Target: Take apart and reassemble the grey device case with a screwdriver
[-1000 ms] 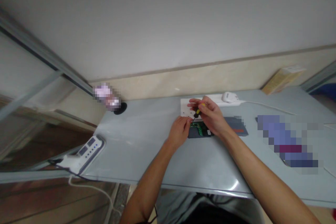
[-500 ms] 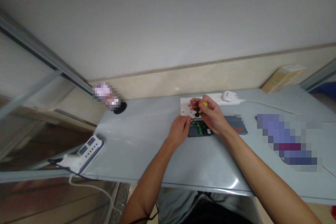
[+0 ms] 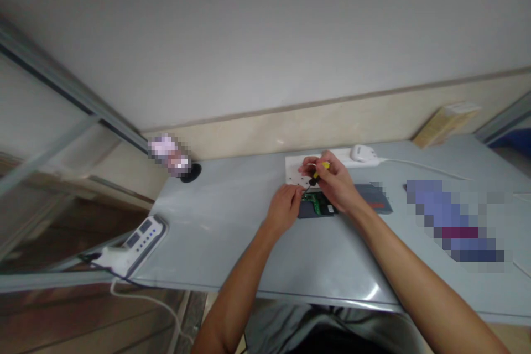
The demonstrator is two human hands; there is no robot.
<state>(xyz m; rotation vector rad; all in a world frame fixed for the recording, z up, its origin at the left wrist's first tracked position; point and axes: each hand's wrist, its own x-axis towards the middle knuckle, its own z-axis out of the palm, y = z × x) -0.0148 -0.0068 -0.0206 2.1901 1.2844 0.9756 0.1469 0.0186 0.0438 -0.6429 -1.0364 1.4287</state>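
Observation:
A small screwdriver point(image 3: 319, 172) with a yellow and black handle is in my right hand point(image 3: 335, 180), its thin shaft slanting down to the left. Beneath it lies a dark flat device point(image 3: 309, 210) whose green circuit board point(image 3: 317, 202) is exposed. My left hand point(image 3: 285, 203) is closed at the device's left end, with its fingertips close to the screwdriver's tip. What those fingers pinch, if anything, is hidden. Just behind stands a white sheet or pad point(image 3: 293, 168) with several small dark specks, probably too small to name. Right of the device is a grey flat panel point(image 3: 372, 199), partly behind my right wrist.
A white power strip point(image 3: 365, 161) with a plugged-in adapter point(image 3: 362, 152) runs along the wall. Another power strip point(image 3: 143, 240) sits at the left edge. A blurred-out object point(image 3: 452, 221) lies right, a yellowish box point(image 3: 446, 124) at the back, and a round black base point(image 3: 191, 172) back left.
The hands, screwdriver and device keep nearly the same places. The whole view has shifted very slightly.

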